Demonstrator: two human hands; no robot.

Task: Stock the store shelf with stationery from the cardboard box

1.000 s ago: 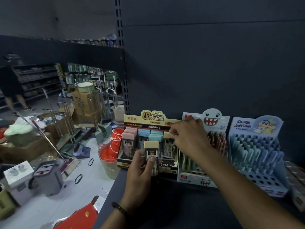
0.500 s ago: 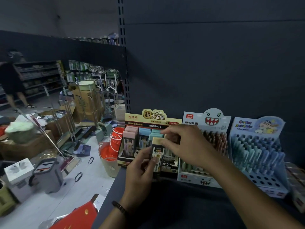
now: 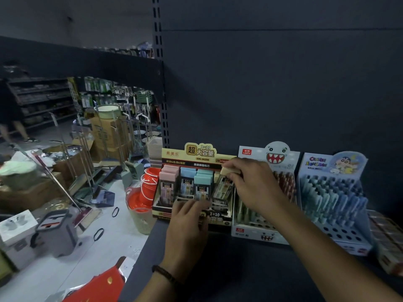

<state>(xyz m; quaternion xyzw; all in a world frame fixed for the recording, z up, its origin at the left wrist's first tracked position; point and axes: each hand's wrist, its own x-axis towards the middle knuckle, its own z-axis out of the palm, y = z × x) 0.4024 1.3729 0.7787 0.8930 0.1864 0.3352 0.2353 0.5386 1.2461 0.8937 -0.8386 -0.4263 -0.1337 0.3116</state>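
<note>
A display box of pencil-lead cases point(image 3: 197, 159) stands on the dark shelf point(image 3: 229, 269), with pink, blue and teal-capped cases in rows. My right hand point(image 3: 253, 184) pinches a cream-capped lead case point(image 3: 224, 184) by its top and holds it tilted over the box's right column. My left hand point(image 3: 187, 225) rests against the front of the box with fingers bent over its lower edge. The cardboard box with the stock is not in view.
To the right stand a shark-face pen display point(image 3: 268, 192), a blue cartoon pen display point(image 3: 335, 199) and a packet stack point(image 3: 388, 240). Left of the shelf, the floor holds orange buckets point(image 3: 141, 192), mops, a grey mop bucket point(image 3: 56, 232) and cartons. A person stands far left.
My right hand took the cream-capped case from my left hand and carried it up to the box's right column. My left hand dropped to the box front.
</note>
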